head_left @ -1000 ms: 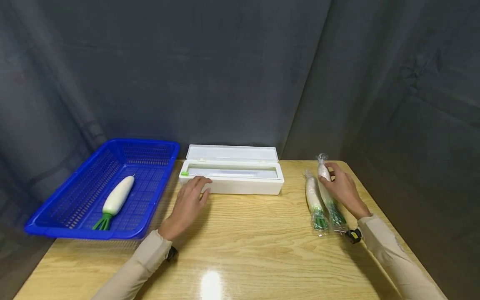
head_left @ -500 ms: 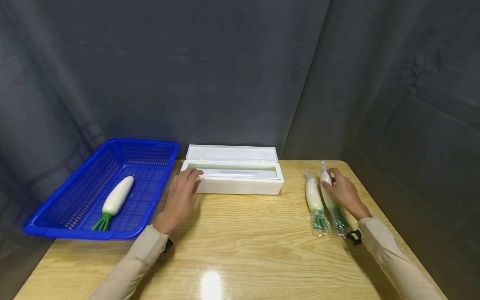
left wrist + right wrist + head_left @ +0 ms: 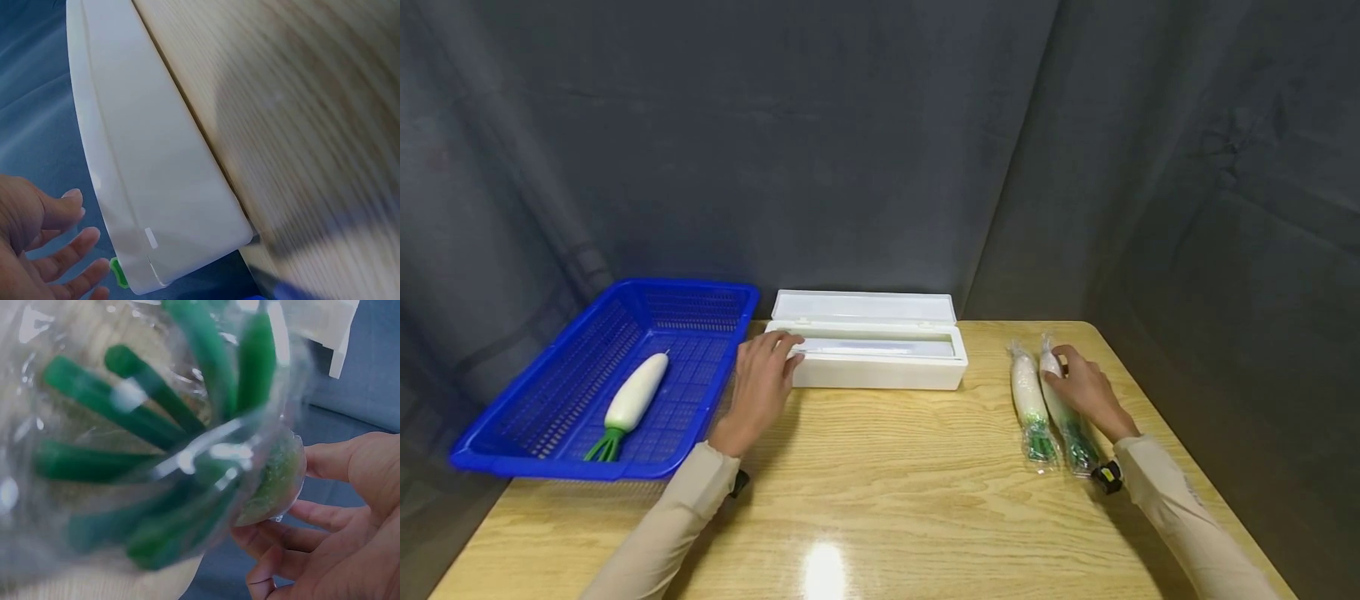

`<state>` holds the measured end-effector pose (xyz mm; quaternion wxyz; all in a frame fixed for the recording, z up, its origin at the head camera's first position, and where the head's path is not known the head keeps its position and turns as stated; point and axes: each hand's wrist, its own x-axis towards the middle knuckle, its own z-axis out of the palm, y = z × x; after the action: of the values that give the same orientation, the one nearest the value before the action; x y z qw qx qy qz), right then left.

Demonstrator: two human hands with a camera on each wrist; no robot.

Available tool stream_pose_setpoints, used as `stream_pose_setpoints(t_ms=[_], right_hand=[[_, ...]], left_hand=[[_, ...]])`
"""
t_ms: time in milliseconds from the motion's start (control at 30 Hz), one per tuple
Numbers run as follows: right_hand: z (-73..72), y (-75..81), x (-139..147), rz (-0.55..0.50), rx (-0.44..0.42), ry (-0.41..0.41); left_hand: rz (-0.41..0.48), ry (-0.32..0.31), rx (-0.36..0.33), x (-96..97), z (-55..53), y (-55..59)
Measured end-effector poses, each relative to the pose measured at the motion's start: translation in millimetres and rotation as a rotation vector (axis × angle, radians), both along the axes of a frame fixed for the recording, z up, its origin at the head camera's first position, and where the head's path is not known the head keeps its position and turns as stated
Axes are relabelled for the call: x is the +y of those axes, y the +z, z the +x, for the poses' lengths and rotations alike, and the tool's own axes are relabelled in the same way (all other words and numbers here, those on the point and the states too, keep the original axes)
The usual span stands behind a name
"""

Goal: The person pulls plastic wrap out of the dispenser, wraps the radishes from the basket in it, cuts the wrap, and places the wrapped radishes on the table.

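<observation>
At the right of the table my right hand (image 3: 1084, 390) holds a white radish (image 3: 1055, 403) wrapped in clear film, thumb on one side and fingers on the other. Its green stalks (image 3: 119, 412) fill much of the right wrist view. Just left of it lies a second wrapped radish (image 3: 1027, 392). My left hand (image 3: 757, 390) is at the left end of a white cling film box (image 3: 880, 372) whose lid (image 3: 865, 307) stands raised. In the left wrist view its fingers are spread loosely near a green slider (image 3: 119, 273), gripping nothing visible.
A blue basket (image 3: 706, 408) stands on the left of the wooden table (image 3: 910, 483), with an unwrapped white radish (image 3: 637, 392) inside. Behind the table hangs a dark grey curtain (image 3: 820, 167), which continues down the right side.
My right hand has brought the held radish slightly toward me, beside the other wrapped one. My left hand has shifted left and farther back, over the end of the box.
</observation>
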<state>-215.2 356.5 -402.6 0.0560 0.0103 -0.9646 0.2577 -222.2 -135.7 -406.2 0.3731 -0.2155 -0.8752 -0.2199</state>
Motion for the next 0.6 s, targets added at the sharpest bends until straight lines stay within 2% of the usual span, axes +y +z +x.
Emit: stream_pose_setpoints(t_ms=[167, 433, 600], right_hand=[[-1.3, -3.1, 0.3, -0.009, -0.036, -0.002], [-0.9, -4.9, 5.6, -0.013, -0.081, 0.0], [-0.4, -5.3, 9.0, -0.013, -0.105, 0.002]], left_hand=[[0.003, 0.044, -0.027, 0.2, -3.6, 0.7], [0.034, 0.098, -0.155, 0.1, -7.5, 3.0], [0.048, 0.122, -0.201, 0.7, -10.2, 3.7]])
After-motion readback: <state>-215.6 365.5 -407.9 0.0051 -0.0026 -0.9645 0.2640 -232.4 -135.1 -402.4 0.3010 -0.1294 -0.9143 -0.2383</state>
